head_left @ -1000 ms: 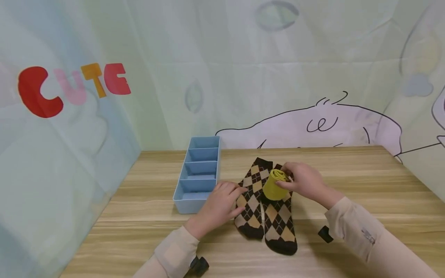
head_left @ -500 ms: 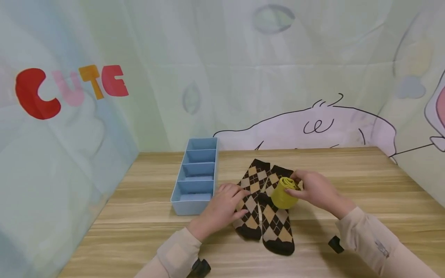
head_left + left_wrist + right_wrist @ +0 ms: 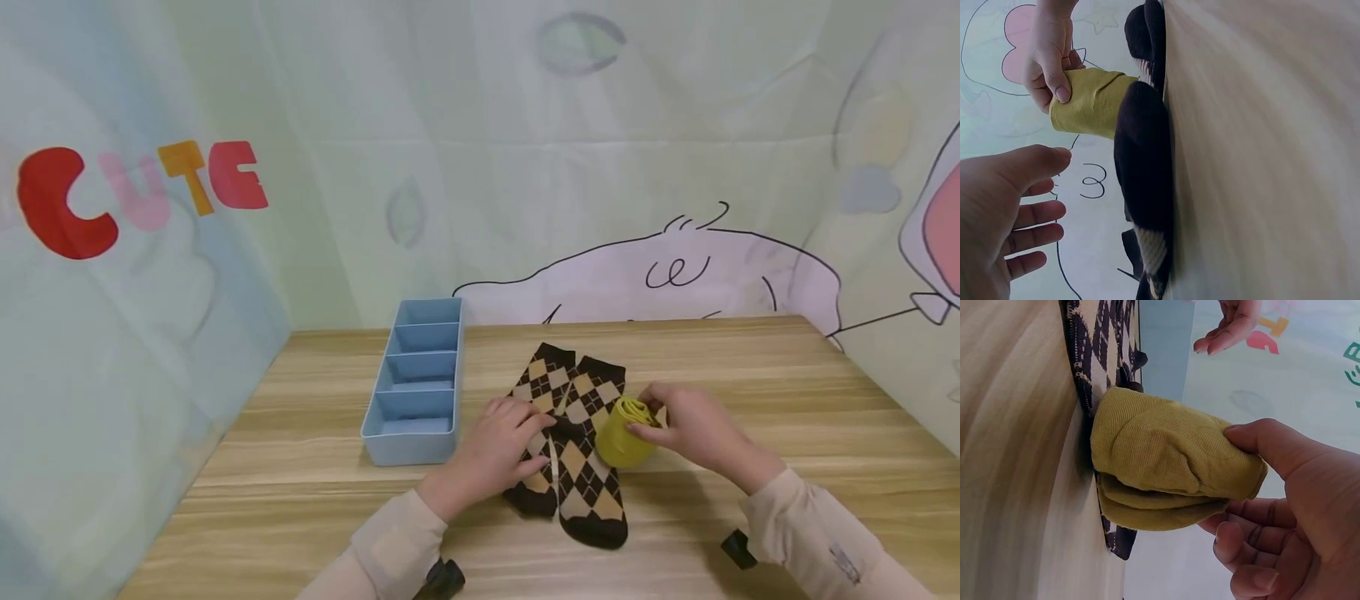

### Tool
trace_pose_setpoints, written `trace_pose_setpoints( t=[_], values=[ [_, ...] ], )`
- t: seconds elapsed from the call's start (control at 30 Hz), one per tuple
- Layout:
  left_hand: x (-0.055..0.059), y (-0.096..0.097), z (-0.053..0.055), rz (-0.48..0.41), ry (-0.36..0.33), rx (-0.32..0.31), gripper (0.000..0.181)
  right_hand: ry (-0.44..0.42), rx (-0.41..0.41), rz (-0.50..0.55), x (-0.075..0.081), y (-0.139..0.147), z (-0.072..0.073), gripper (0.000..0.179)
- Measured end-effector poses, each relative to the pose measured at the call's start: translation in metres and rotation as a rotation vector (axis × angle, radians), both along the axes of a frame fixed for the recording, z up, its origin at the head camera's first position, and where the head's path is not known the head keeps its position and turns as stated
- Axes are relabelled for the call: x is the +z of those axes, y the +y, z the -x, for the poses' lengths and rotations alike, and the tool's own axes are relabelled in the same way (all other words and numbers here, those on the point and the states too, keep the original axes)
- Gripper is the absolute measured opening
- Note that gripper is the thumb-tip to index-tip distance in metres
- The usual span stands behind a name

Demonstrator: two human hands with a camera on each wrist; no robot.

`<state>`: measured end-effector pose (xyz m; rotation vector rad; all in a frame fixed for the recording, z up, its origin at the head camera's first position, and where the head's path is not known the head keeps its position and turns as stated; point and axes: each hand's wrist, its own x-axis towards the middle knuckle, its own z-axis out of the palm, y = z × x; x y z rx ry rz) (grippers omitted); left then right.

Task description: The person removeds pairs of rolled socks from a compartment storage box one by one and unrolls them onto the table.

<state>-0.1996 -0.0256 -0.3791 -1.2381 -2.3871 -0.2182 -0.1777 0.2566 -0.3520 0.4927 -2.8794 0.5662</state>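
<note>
Two black-and-tan argyle socks point(image 3: 594, 492) lie side by side on the wooden table. My right hand point(image 3: 693, 429) pinches the top of a rolled yellow sock point(image 3: 622, 437) between thumb and fingers. It stands nearly upright at the right edge of the right argyle sock, and its lower end seems to touch the argyle fabric in the right wrist view. My left hand point(image 3: 498, 446) is above the left argyle sock, hiding part of it. The left wrist view shows that hand's fingers point(image 3: 1035, 237) relaxed and apart from the socks, holding nothing.
A light blue box point(image 3: 411, 446) with several compartments in a row stands left of the socks, close to my left hand. Behind the table point(image 3: 750, 358) hangs a printed cloth backdrop point(image 3: 337, 208), which also runs along the left side.
My right hand has moved the rolled yellow sock rightward and nearer, from over the argyle socks to the right one's edge. My left hand has shifted slightly right over the left sock.
</note>
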Motion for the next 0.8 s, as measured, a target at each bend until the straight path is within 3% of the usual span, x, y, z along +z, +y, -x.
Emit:
trace_pose_setpoints(
  t=[0.17,0.4,0.57,0.8],
  values=[
    [-0.001,0.009,-0.001,0.01,-0.006,-0.017,0.043,-0.023,-0.021,0.011,-0.002,0.003,-0.006,0.035],
    [0.0,0.022,-0.005,-0.005,-0.069,-0.058,0.042,-0.039,-0.046,0.018,-0.006,0.008,-0.014,0.035],
    [0.003,0.037,-0.011,-0.01,-0.102,-0.075,0.04,0.003,-0.052,0.021,-0.011,0.01,-0.018,0.034],
    [0.0,0.061,-0.018,0.014,-0.1,-0.023,0.039,0.068,-0.085,0.021,-0.015,0.01,-0.021,0.035]
  ],
)
